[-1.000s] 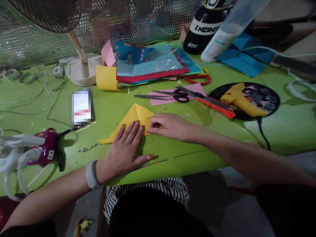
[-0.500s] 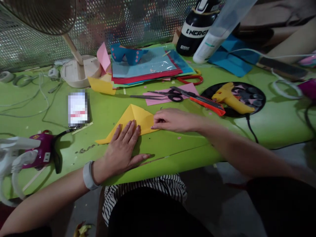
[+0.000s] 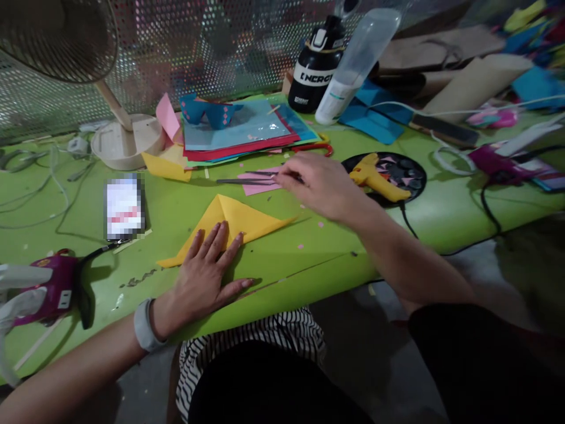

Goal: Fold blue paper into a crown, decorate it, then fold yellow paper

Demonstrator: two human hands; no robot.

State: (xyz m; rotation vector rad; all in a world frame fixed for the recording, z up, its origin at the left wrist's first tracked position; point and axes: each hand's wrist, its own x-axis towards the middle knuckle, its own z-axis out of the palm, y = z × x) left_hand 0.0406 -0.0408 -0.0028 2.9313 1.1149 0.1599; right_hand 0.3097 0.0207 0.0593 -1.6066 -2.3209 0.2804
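Note:
A folded yellow paper [image 3: 247, 221] lies on the green table, a crease running down from its top point. My left hand [image 3: 203, 277] rests flat on its left part, fingers spread, with a grey band round the wrist. Up and to the right, my right hand [image 3: 315, 182] has its fingers closed at the handles of the scissors [image 3: 241, 181], which are mostly hidden by the hand. The blades point left and lie partly over a pink paper [image 3: 258, 185]. The box cutter is hidden beneath the right hand and forearm.
A yellow glue gun [image 3: 382, 179] lies on a black round tray [image 3: 417, 165] at right. Behind are a paper stack [image 3: 247, 144], blue paper glasses [image 3: 212, 112], a black bottle [image 3: 313, 70] and a fan [image 3: 128, 141]. Left are a phone [image 3: 125, 206] and a purple power strip [image 3: 53, 288].
My right hand has let go of the yellow paper's right corner and moved up and right to the scissors. My left hand stays on the paper. The camera view has shifted right.

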